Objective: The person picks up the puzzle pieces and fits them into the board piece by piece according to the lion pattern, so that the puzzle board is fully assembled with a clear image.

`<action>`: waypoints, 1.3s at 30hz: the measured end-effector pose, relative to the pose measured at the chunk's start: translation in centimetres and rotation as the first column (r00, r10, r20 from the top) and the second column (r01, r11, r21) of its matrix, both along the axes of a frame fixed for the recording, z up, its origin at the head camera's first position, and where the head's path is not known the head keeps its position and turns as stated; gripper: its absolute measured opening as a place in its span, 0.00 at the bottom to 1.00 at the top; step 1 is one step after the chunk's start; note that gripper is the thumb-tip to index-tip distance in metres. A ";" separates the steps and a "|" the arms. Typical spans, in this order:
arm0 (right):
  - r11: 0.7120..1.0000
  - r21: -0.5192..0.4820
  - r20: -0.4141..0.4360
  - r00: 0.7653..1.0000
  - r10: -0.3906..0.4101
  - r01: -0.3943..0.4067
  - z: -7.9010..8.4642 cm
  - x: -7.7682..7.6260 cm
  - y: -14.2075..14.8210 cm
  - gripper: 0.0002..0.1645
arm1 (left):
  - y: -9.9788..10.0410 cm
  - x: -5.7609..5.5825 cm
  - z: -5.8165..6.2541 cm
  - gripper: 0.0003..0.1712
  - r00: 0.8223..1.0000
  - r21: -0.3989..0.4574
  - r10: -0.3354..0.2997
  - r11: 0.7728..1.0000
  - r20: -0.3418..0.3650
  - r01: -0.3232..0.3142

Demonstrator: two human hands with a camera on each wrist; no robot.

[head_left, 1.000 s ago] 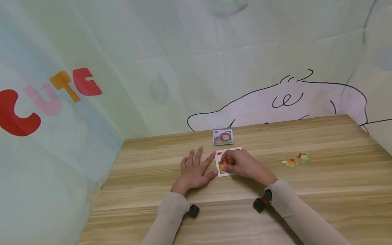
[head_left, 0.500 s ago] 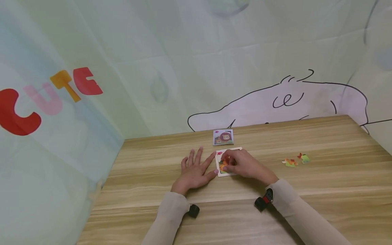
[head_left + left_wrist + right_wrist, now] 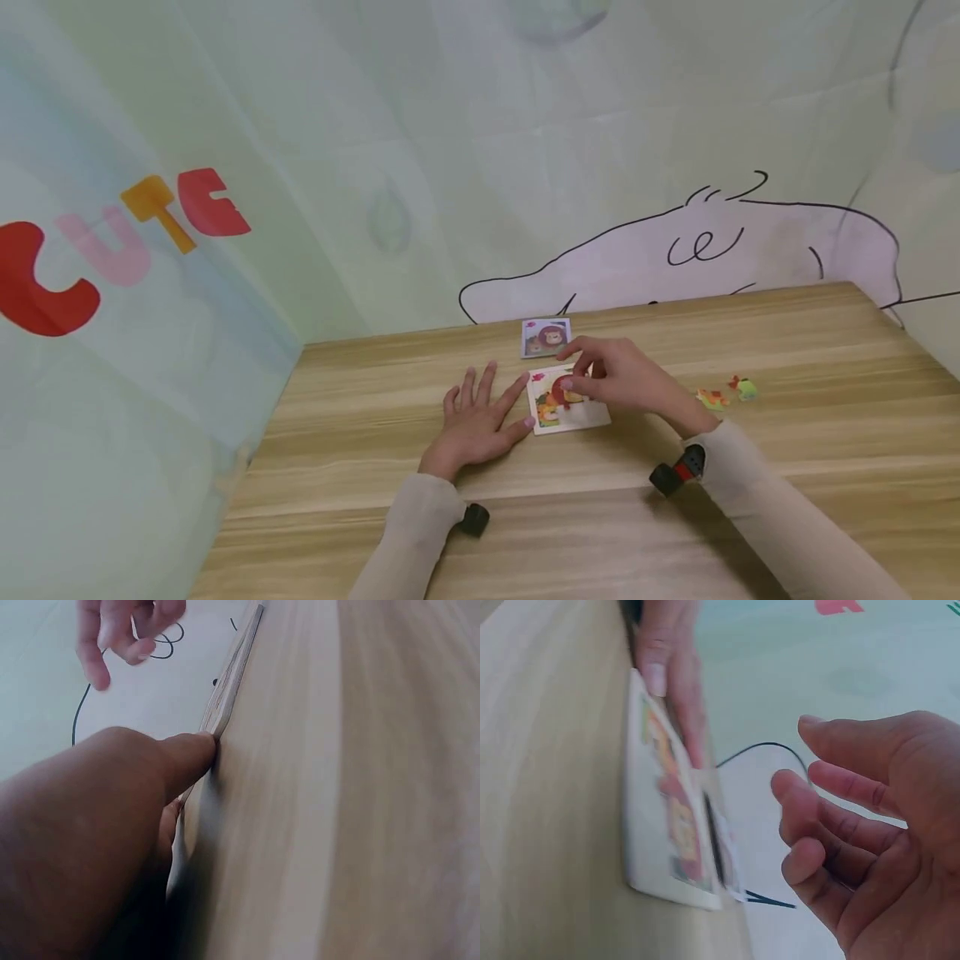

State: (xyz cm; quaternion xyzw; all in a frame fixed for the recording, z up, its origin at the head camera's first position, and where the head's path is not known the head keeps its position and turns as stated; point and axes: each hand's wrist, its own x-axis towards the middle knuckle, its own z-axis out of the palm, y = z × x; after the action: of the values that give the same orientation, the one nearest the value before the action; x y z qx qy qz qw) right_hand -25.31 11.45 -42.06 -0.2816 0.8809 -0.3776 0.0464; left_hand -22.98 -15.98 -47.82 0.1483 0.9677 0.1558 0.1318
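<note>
A small jigsaw board (image 3: pixel 585 417) with a pale frame lies on the table, with orange and red lion-picture pieces fitted in its left and upper part; its lower right is bare. My left hand (image 3: pixel 474 432) rests flat beside it, fingers spread, index fingertip and thumb touching the left edge. In the left wrist view the thumb (image 3: pixel 191 754) presses against the board's edge. My right hand (image 3: pixel 628 377) hovers above the board's right side and covers part of it. The right wrist view shows its fingers (image 3: pixel 802 802) loosely bent, apart from the board, holding nothing.
Behind the board lies a square lion-picture card (image 3: pixel 543 338). To the right are two loose jigsaw pieces, one orange and green (image 3: pixel 712 401), one green and red (image 3: pixel 745 389). A printed curtain (image 3: pixel 420 208) hangs behind the wooden table (image 3: pixel 360 417).
My right hand has let go of the piece on the board and lifted up and to the right, uncovering more of the lion picture. My left hand stays in place.
</note>
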 end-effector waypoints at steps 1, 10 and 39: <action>1.000 -0.009 0.006 1.000 -0.001 0.002 0.3 0.1 0.3 0.21 | 0.0 0.0 0.0 0.44 1.000 0.003 -0.001 1.000 0.002 0.001; 1.000 0.031 0.020 1.000 -0.001 0.001 0.7 0.9 3.2 0.29 | 0.0 0.0 -0.2 0.44 1.000 -0.004 -0.007 1.000 -0.012 0.007; 0.990 0.106 -0.022 0.995 -0.094 0.096 0.2 1.4 10.9 0.25 | 0.0 0.1 -0.3 0.43 1.000 -0.006 -0.001 1.000 -0.024 0.001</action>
State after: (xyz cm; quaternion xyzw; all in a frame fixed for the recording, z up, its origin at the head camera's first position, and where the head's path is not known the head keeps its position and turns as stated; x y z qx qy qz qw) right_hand -23.88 22.36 -41.82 -0.2398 0.9126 -0.3291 0.0359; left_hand -22.91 -16.01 -48.12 0.1500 0.9696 0.1511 0.1207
